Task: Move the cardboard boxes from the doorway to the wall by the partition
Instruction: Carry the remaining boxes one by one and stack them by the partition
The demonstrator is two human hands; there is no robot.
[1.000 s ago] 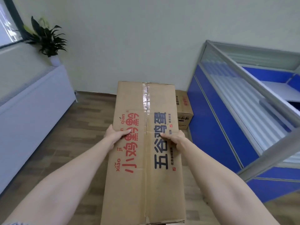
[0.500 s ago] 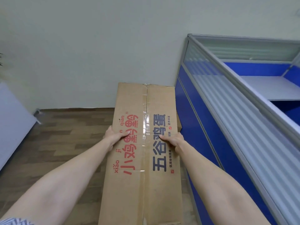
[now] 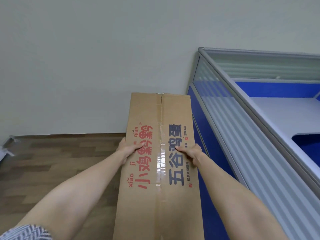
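I hold a long taped cardboard box (image 3: 159, 115) out in front of me, with red and dark blue printed characters on its top. My left hand (image 3: 129, 148) grips its left side, thumb on the top face. My right hand (image 3: 189, 151) grips its right side the same way. The box's far end points at the pale wall (image 3: 103, 58), close to the blue partition (image 3: 207, 153) on the right. The smaller box seen earlier on the floor is hidden behind the carried one.
The blue partition with a grey metal frame and frosted panels (image 3: 242, 127) runs along the right, a grey desk top (image 3: 285, 115) behind it. Wood-pattern floor (image 3: 52, 161) spreads to the left. A white cabinet corner (image 3: 7, 148) shows at the far left edge.
I have moved closer to the wall and partition with the box. The plant and white cabinet slid out of view to the left, and the small floor box is now covered.
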